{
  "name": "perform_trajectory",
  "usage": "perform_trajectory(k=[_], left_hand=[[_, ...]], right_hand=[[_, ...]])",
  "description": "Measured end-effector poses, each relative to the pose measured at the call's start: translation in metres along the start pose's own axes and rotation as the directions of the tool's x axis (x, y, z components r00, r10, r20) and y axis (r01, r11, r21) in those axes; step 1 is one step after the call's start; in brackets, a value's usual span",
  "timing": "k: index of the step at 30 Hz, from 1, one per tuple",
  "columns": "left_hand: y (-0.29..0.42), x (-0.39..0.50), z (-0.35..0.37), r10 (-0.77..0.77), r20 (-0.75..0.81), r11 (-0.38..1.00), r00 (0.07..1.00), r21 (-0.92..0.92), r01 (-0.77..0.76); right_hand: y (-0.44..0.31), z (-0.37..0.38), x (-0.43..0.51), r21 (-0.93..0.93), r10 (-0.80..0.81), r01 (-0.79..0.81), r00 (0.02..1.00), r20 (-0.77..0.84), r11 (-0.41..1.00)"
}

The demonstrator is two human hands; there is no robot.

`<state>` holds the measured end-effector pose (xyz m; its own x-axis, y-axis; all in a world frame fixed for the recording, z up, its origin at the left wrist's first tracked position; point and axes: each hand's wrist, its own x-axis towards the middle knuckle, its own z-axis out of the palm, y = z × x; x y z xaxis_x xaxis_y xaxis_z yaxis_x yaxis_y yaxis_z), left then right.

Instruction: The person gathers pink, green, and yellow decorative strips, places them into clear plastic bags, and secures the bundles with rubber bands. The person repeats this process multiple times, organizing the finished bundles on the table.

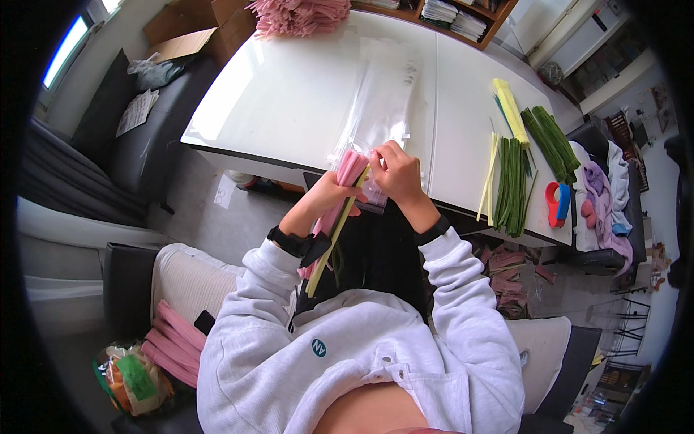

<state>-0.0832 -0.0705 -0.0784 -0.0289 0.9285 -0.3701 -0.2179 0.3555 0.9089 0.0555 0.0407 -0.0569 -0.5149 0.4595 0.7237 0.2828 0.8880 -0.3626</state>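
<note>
My left hand point(332, 196) is closed around a bundle of pink chenille stems point(351, 167), with yellow and green stems point(332, 250) along its right side. The bundle slants from the table edge down toward my lap. Its upper end is beside my right hand point(400, 172), whose thumb and fingertips are pinched together at the edge of a clear plastic bag point(374, 198). Just what the fingertips grip is partly hidden. Beyond both hands, long clear plastic bags point(382, 92) lie flat on the white table point(260, 103).
Bundles of green stems point(509, 187) and a yellow bundle point(509, 111) lie on the table's right side, near a red and blue tape dispenser point(557, 205). A pink pile point(301, 16) occupies the far edge. More pink stems point(173, 344) rest on the seat at left.
</note>
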Motion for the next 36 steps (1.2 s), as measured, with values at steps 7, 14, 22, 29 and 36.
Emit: perform_trajectory(k=[7, 14, 22, 29, 36], left_hand=[[-0.001, 0.001, 0.005, 0.02, -0.036, 0.968, 0.999, 0.252, -0.01], [0.021, -0.01, 0.006, -0.018, 0.041, 0.999, 0.999, 0.048, 0.016], [0.028, -0.013, 0.002, 0.054, 0.036, 0.99, 0.998, -0.129, -0.049], [0.014, -0.003, 0.009, 0.0, -0.06, 0.972, 0.998, -0.233, -0.014], [0.01, 0.002, 0.017, -0.038, -0.019, 0.975, 0.999, -0.22, 0.033]], right_hand=[[-0.004, -0.004, 0.0, -0.047, -0.125, 0.124, 0.992, -0.011, 0.991], [-0.005, -0.013, -0.002, -0.112, -0.368, 0.365, 0.93, 0.0, 0.924], [-0.002, -0.022, -0.009, -0.114, -0.429, 0.443, 0.895, 0.125, 0.889], [0.0, -0.021, -0.015, -0.065, -0.343, 0.348, 0.936, 0.08, 0.935], [0.004, -0.019, -0.045, 0.719, 0.828, -0.59, 0.559, 0.036, 0.367]])
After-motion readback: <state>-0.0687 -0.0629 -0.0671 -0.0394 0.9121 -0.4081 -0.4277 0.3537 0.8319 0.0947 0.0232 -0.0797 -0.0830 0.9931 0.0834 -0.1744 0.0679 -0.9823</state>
